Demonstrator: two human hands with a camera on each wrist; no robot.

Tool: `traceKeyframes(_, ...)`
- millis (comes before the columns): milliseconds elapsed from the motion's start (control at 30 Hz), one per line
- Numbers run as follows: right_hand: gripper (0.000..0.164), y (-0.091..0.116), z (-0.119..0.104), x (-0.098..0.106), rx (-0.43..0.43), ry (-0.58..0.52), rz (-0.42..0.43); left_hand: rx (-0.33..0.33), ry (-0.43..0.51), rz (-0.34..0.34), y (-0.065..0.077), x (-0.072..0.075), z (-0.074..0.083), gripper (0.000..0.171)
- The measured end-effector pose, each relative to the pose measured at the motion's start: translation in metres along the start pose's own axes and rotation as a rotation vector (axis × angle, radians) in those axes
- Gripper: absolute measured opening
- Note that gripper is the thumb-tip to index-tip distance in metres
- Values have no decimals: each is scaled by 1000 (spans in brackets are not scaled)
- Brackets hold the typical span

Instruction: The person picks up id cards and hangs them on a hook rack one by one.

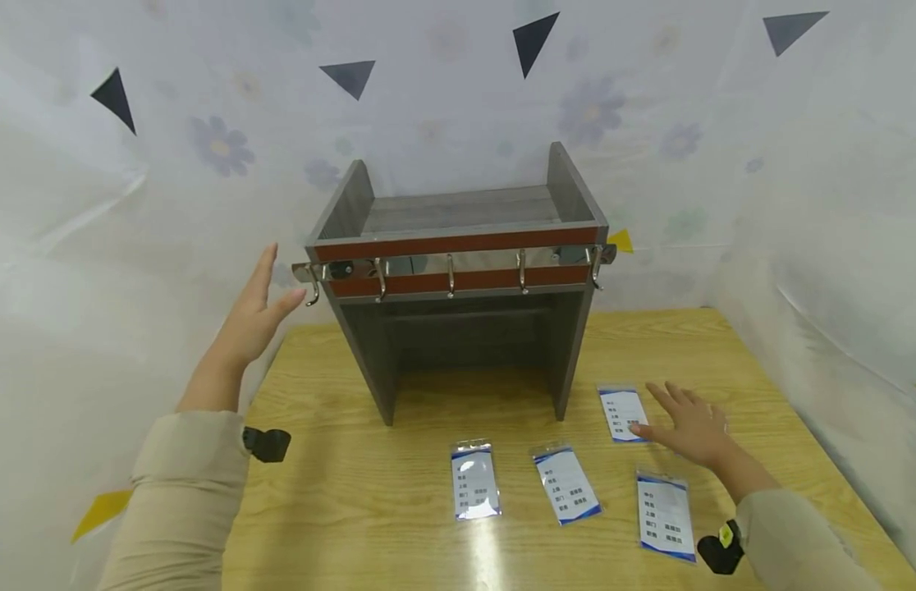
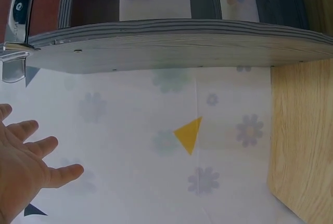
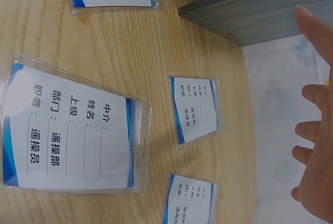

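Hooks (image 1: 451, 275) bare; visible badges (image 1: 476, 484) all on surface (image 1: 340, 492), none hung. Left hand (image 1: 253, 318) near rack (image 1: 368, 353), right hand (image 1: 690, 428) over badges; fingers apart, both empty.

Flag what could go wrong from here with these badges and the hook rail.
Left hand is near the leftmost metal hook; it might snag or bump the hook rail.
The plastic-sleeved ID badges lie flat on the table, so the right hand may struggle to pick one up.
Glare on the leftmost badge could obscure print.

A wooden table (image 1: 340, 492) carries a grey shelf (image 1: 487, 281) and badges (image 1: 475, 484).
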State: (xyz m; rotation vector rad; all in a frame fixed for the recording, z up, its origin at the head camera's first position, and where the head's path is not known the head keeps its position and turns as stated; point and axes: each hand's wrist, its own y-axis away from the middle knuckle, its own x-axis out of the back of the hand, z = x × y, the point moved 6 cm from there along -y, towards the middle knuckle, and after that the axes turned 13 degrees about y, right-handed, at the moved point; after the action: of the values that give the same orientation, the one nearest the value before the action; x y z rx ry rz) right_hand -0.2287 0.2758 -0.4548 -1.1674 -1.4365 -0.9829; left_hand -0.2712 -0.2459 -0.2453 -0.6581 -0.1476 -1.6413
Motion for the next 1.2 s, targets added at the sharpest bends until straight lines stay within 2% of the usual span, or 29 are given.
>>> traceKeyframes(233, 83, 6, -5, -7, -2, -36, -10, 20, 12, -1, -6, -2, 6, 66)
traceKeyframes(467, 82, 13, -7, -15, 1, -60, -36, -8, 72, -6, -12, -3, 12, 67)
traceKeyframes(767, 76, 22, -12, -23, 20, -115, -58, -14, 92, -32, -18, -5, 20, 65)
traceKeyframes(1200, 77, 32, -8, -35, 3, -247, -99, -22, 105, -54, -22, -6, 26, 62)
